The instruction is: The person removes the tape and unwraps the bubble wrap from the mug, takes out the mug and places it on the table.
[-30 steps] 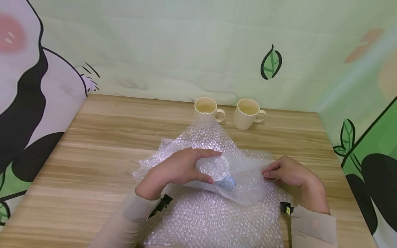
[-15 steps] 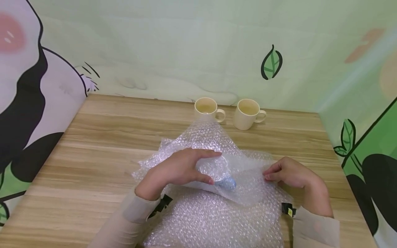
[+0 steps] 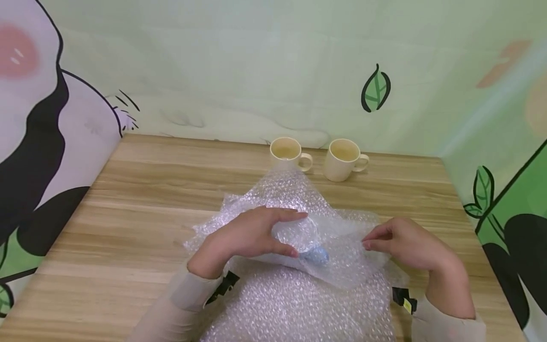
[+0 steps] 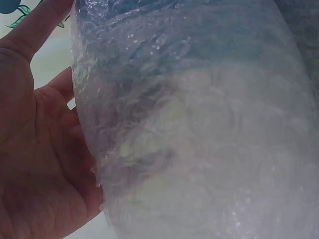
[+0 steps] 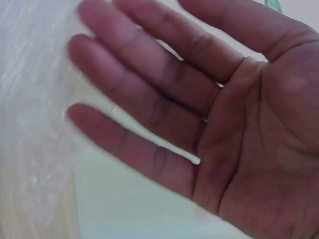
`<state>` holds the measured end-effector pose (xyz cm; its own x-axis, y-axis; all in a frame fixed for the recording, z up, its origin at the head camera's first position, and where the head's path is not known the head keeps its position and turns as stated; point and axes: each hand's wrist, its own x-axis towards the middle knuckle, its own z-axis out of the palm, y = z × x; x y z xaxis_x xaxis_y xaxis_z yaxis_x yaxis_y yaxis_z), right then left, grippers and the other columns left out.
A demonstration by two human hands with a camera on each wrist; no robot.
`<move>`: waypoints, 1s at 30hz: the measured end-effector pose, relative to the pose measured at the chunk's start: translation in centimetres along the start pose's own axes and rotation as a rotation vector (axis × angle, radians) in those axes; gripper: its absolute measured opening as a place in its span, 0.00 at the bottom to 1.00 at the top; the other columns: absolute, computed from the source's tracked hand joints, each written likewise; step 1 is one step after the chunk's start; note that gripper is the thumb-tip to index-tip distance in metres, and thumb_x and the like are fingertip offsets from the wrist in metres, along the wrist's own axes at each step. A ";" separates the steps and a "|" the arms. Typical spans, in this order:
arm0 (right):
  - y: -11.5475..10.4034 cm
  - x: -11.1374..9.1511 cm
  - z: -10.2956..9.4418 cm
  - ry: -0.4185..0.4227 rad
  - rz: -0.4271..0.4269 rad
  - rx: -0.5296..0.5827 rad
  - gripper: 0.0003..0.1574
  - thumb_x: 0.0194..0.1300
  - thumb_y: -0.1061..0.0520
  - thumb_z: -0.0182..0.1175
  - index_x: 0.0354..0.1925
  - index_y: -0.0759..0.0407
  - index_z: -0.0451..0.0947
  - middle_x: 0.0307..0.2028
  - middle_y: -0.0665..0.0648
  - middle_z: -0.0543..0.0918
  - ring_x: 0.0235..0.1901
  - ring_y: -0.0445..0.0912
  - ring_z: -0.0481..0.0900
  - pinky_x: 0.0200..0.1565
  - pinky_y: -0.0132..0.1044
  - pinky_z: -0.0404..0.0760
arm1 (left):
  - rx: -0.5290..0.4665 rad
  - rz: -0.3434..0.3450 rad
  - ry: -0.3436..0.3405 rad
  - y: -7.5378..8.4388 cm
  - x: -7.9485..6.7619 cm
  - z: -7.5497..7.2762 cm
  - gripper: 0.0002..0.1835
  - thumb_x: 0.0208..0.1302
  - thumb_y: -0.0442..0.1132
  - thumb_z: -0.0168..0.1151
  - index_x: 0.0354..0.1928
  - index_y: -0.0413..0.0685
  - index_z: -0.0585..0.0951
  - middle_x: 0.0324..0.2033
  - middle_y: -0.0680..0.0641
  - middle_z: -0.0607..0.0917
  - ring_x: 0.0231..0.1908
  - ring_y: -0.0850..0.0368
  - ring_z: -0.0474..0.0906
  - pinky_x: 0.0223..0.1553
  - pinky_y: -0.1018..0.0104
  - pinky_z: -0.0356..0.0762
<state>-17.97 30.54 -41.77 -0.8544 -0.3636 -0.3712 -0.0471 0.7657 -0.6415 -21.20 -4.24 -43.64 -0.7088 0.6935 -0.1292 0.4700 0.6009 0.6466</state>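
Observation:
In the head view my left hand [image 3: 252,232] curves its thumb and fingers around a round, cup-like thing [image 3: 296,232] inside bubble wrap. A light-blue part [image 3: 315,255] sticks out at its lower right. The left wrist view shows the wrapped thing [image 4: 199,129] close up, pale with a bluish band, its details blurred by the wrap. My right hand [image 3: 412,244] pinches the right part of the bubble wrap [image 3: 295,304] between thumb and index finger. Its other fingers [image 5: 144,84] stretch out fairly straight in the right wrist view.
Two cream mugs stand at the back of the wooden table [image 3: 141,190]: the left mug [image 3: 285,152], partly behind the wrap's peak, and the right mug [image 3: 342,161]. Bubble wrap spreads to the front edge of the view. A wall with printed cartoons [image 3: 239,71] borders the table.
My right wrist and forearm have shifted right and toward the front, while the fingertips stay at the wrap. My left hand keeps its hold. The view has tilted slightly.

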 end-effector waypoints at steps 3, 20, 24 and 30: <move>-1.2 -0.5 0.3 0.061 -0.087 -0.001 0.14 0.73 0.49 0.65 0.48 0.54 0.89 0.42 0.49 0.91 0.44 0.40 0.86 0.47 0.39 0.86 | 0.005 0.020 -0.005 -0.1 -0.1 -0.1 0.44 0.59 0.60 0.75 0.76 0.66 0.69 0.74 0.56 0.73 0.74 0.55 0.68 0.75 0.54 0.67; -6.2 1.6 5.4 0.326 -0.395 -0.105 0.21 0.62 0.49 0.75 0.53 0.48 0.86 0.43 0.43 0.85 0.46 0.42 0.80 0.43 0.37 0.80 | 0.014 0.099 -0.025 -0.7 -0.4 -0.2 0.31 0.74 0.44 0.54 0.77 0.61 0.68 0.75 0.53 0.71 0.60 0.60 0.77 0.64 0.53 0.78; -6.6 2.2 6.4 0.315 -0.341 -0.149 0.30 0.58 0.46 0.77 0.58 0.51 0.84 0.43 0.45 0.82 0.46 0.44 0.78 0.44 0.37 0.79 | 0.026 0.090 -0.026 -0.6 -0.5 -0.3 0.31 0.74 0.45 0.55 0.77 0.63 0.68 0.76 0.53 0.71 0.59 0.59 0.78 0.64 0.53 0.78; -6.9 2.6 6.8 0.316 -0.275 -0.138 0.33 0.57 0.43 0.78 0.59 0.47 0.83 0.43 0.45 0.81 0.46 0.43 0.78 0.44 0.37 0.77 | 0.040 0.082 -0.027 -0.6 -0.2 -0.4 0.31 0.75 0.45 0.56 0.78 0.64 0.67 0.76 0.56 0.71 0.66 0.59 0.76 0.68 0.51 0.76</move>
<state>-16.33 20.72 -42.85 -0.9155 -0.4004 0.0380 -0.3455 0.7344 -0.5842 -21.52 -4.93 -43.70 -0.6530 0.7511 -0.0972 0.5470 0.5565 0.6254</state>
